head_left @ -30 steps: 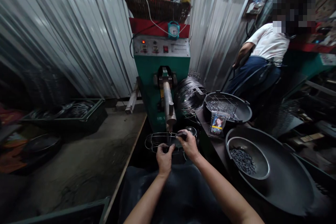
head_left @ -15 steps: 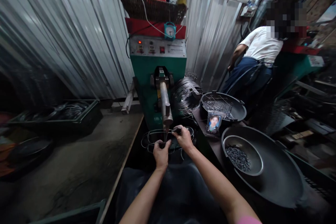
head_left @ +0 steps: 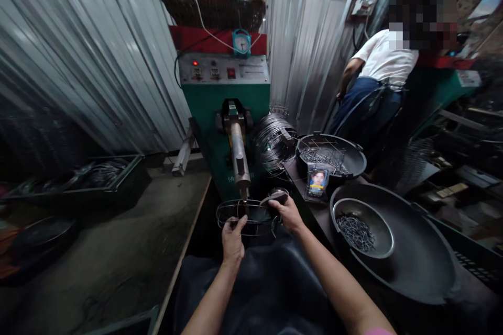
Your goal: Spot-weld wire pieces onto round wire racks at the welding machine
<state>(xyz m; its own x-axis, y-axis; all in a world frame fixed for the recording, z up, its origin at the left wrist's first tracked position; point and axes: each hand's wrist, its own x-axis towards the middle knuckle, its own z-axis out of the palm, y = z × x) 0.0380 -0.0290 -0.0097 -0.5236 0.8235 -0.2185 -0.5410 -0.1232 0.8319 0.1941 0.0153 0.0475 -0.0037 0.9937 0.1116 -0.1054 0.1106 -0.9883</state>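
Observation:
A round wire frame point(head_left: 251, 222) lies below the tip of a metal arm point(head_left: 239, 159) on the green machine point(head_left: 226, 91). My left hand point(head_left: 233, 241) pinches the near left side of the frame between thumb and fingers. At the frame's right side, my right hand point(head_left: 288, 212) is closed on a flat grey piece point(head_left: 276, 197), its end reaching over the wire. Just behind the right hand, a small round metal dish is partly hidden.
Right of the machine stands a wire coil point(head_left: 273, 141). Beyond it are a pan of wire racks point(head_left: 353, 159), a phone point(head_left: 316, 182), and a bowl of small metal parts point(head_left: 387, 230) inside a large pan point(head_left: 420, 267). A person point(head_left: 387, 68) stands at the back right.
The view has shifted slightly. My hands have moved apart, the right one rightward with the flat piece, now more visible. The wire frame shows more openly under the machine's tip.

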